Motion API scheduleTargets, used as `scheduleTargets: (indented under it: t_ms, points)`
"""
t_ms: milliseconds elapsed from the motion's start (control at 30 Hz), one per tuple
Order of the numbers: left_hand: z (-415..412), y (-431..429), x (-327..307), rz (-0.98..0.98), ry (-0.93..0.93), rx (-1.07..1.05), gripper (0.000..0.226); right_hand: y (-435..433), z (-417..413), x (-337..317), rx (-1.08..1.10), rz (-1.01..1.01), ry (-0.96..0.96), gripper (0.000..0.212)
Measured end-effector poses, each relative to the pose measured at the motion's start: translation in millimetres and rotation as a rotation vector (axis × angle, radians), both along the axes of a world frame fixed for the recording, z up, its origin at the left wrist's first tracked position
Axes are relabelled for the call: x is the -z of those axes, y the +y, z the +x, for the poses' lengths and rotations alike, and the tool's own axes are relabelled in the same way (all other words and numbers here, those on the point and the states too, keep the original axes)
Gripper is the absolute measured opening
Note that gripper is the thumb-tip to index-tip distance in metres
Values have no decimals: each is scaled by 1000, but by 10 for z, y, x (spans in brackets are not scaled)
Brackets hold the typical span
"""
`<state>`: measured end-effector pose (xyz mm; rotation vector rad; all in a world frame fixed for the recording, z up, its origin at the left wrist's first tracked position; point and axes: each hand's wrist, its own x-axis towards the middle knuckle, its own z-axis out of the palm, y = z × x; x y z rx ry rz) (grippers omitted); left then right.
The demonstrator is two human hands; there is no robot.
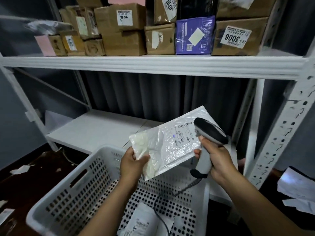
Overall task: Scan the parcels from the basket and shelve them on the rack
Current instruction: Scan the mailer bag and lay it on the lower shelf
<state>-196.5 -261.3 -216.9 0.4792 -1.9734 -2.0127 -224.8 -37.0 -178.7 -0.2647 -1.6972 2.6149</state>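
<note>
At the bottom centre of the frame, one flat white parcel [144, 220] lies on the floor of the perforated white basket [59, 201]. Just above it, the left hand [131, 164] pinches the lower left corner of a thin plastic mailer [170, 142], held tilted with its label up, centre-right of the frame. The right hand [216, 159] is wrapped round the grip of the corded scanner [209, 130], whose head is over the label. The mailer looks light, limp, crinkly and slick, so a corner pinch lets it sag; supporting it flat under the middle would be surer. Beyond is the bare lower shelf [95, 130]. Farthest, along the top, are the stacked cardboard boxes [124, 36].
</note>
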Motion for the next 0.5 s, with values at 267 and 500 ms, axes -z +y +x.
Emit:
scheduleTargets:
  t_ms: [267, 500]
  points:
    - [-101, -410, 10, -121, 63, -149, 18, -22, 20, 42, -168, 517, -110, 10]
    - [-160, -720, 116, -141, 40, -211, 19, -13, -76, -71, -161, 490, -83, 15]
